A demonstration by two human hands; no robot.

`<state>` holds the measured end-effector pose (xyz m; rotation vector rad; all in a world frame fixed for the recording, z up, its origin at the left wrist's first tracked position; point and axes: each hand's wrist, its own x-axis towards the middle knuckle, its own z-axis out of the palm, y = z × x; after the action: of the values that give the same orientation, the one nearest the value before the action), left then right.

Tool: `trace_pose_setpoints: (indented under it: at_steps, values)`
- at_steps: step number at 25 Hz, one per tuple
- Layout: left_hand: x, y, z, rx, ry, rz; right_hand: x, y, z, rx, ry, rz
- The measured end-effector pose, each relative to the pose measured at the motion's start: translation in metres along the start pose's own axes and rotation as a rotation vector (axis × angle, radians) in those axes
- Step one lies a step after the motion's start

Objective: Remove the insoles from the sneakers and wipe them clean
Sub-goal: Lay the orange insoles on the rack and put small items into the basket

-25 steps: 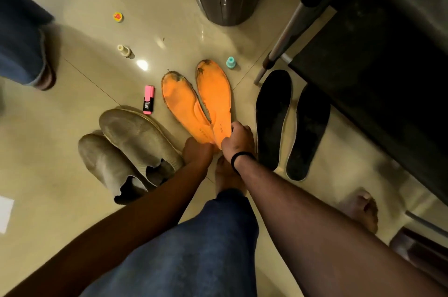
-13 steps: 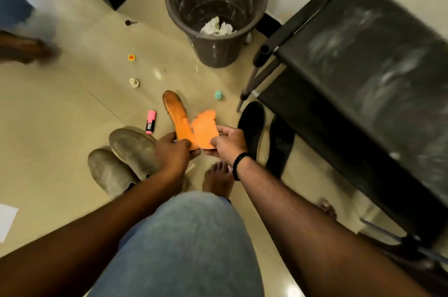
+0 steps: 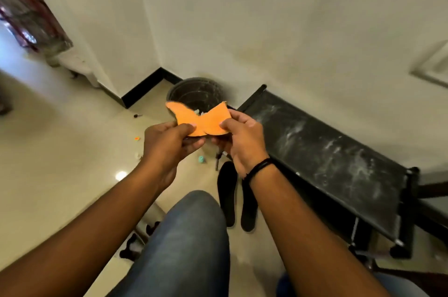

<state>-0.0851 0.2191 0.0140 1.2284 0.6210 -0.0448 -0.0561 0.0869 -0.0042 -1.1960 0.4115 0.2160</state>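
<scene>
Two orange insoles (image 3: 201, 119) are held up in front of me, their heel ends overlapping and their toes fanning out left and right. My left hand (image 3: 167, 144) pinches the left one with the thumb on top. My right hand (image 3: 242, 141) pinches the right one, a black band on its wrist. Two black insoles (image 3: 228, 195) lie on the floor below my right forearm. The sneakers are mostly hidden behind my left arm; only dark bits show at the lower left (image 3: 135, 241).
A dark waste bin (image 3: 194, 93) with crumpled paper stands by the wall corner, right behind the orange insoles. A black dusty bench (image 3: 327, 158) runs along the right. A teal cap (image 3: 201, 159) and other small items lie on the tiled floor. My knee in jeans (image 3: 189, 236) fills the lower centre.
Both hands picked the orange insoles off the floor and raised them to chest height. My head tilted up, so the wall and room corner are now in view.
</scene>
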Motion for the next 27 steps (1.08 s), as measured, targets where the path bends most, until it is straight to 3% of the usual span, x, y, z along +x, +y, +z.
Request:
trace_pose_setpoints:
  at_steps: [6,11,17,27]
  values:
    - [-0.011,0.007,0.094,0.114,-0.275,0.063,-0.011,-0.049,-0.062,0.099,0.289,-0.267]
    - [0.051,-0.069,0.154,0.404,-0.366,-0.069,0.032,-0.003,-0.129,0.042,0.553,-0.161]
    - [0.103,-0.125,0.151,0.736,-0.335,-0.152,0.068,0.049,-0.163,-0.221,0.602,0.1]
    - [0.109,-0.123,0.152,0.706,-0.307,-0.186,0.079,0.055,-0.169,-0.249,0.651,0.093]
